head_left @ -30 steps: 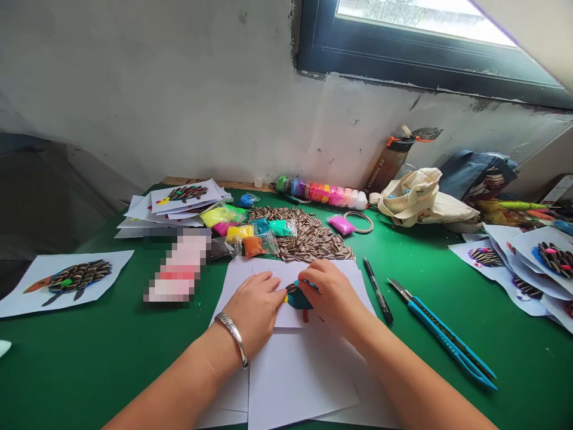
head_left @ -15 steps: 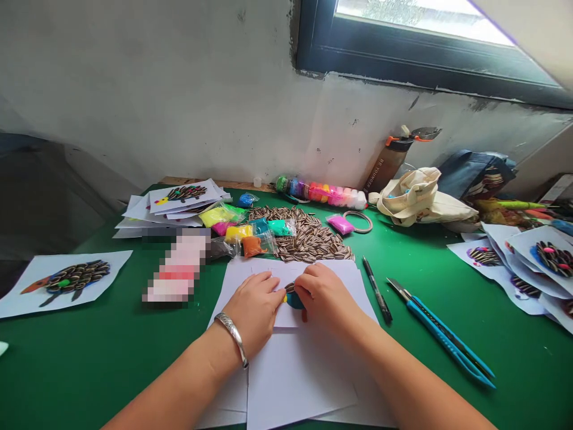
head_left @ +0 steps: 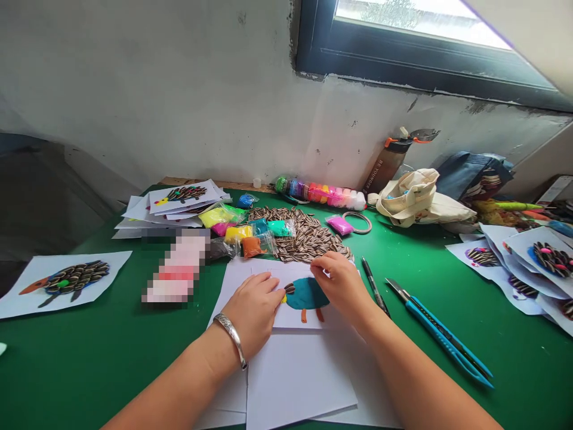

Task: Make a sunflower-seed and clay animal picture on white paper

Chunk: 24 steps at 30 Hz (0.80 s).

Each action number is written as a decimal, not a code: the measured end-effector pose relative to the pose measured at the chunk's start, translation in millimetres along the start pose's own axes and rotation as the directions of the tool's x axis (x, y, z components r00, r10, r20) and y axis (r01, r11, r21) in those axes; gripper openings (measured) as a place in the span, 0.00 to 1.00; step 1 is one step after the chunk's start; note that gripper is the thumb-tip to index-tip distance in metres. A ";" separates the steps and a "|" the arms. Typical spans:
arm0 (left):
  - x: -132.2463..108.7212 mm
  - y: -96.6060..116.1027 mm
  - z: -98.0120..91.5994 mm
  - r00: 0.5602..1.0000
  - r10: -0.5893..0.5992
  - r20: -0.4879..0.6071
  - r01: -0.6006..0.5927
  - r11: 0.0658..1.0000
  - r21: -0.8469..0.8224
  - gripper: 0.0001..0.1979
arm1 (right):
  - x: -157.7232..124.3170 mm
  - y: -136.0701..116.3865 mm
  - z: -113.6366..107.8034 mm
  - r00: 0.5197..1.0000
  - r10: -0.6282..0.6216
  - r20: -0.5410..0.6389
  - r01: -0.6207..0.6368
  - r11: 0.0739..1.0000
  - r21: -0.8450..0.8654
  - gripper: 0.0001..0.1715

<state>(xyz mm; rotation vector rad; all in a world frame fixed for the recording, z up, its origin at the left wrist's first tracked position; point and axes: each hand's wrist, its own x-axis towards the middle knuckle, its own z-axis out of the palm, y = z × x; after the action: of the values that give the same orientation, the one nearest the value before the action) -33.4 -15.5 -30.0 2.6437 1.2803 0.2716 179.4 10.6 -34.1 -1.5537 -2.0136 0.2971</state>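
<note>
Soft daylight from the window (head_left: 416, 15), its pane blown out white.
The plaster wall (head_left: 156, 89) and green table (head_left: 514, 370) bend at the wide edges; shadows stay faint; a pixelated patch (head_left: 176, 269) blurs one spot.

The right hand (head_left: 342, 286) had withdrawn up and rightward — teal clay body (head_left: 307, 293) and orange clay legs (head_left: 304, 316) lay uncovered.

A green surface (head_left: 67, 364) carries a heap of striped sunflower seeds (head_left: 307, 236), small bags of coloured modelling clay (head_left: 233, 233), loose white paper sheets (head_left: 295, 379), a black pen (head_left: 374, 286), a blue utility knife (head_left: 441, 337) and a cream canvas bag (head_left: 416, 203).
</note>
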 end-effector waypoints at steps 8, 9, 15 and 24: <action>2.6 0.8 -3.1 1.000 -0.001 -0.006 0.001 0.999 -0.052 0.12 | 6.6 12.9 15.5 0.994 -0.075 -0.075 0.067 0.993 -0.097 0.12; 2.7 1.1 -3.8 1.000 -0.002 0.000 0.002 0.999 -0.052 0.12 | 7.3 12.4 16.5 0.993 -0.092 -0.074 0.083 0.989 -0.123 0.13; 1.7 2.3 -5.7 1.000 -0.002 0.014 0.002 0.999 -0.042 0.13 | 11.0 5.5 16.6 0.990 -0.140 0.019 0.138 0.929 -0.342 0.14; 2.9 4.0 -7.0 1.000 -0.003 -0.011 0.003 1.000 -0.022 0.13 | 10.1 -5.2 12.3 0.981 -0.154 0.119 0.194 0.842 -0.503 0.07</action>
<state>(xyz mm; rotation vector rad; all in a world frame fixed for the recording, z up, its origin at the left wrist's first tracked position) -30.4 -15.0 -22.1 2.6257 1.2776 0.2989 166.6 20.6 -38.4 -1.6566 -2.4074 -0.2900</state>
